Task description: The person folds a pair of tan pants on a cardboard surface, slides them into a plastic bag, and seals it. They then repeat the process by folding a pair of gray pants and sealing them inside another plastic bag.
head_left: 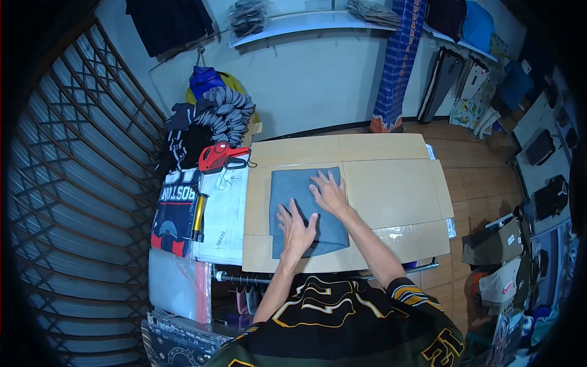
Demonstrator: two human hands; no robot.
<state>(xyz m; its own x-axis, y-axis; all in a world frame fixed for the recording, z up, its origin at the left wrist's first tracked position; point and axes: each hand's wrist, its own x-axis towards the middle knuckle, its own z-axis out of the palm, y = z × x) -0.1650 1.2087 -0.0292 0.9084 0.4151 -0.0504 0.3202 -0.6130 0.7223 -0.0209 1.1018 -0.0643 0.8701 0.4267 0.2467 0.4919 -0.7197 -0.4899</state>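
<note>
A folded grey-blue cloth garment lies flat on an opened cardboard sheet. My left hand rests on its lower middle, fingers spread and thumb out to the right. Higher up, near the garment's upper right part, my right hand lies with its fingers stretched apart. Both palms face down and neither hand grips anything. A fold runs across the garment's bottom end, close to my left wrist.
Left of the cardboard are a red price-label gun, a yellow and black cylinder and a folded dark jersey lettered BOSTON. Clear plastic bags lie nearer. A metal rail runs below the front edge.
</note>
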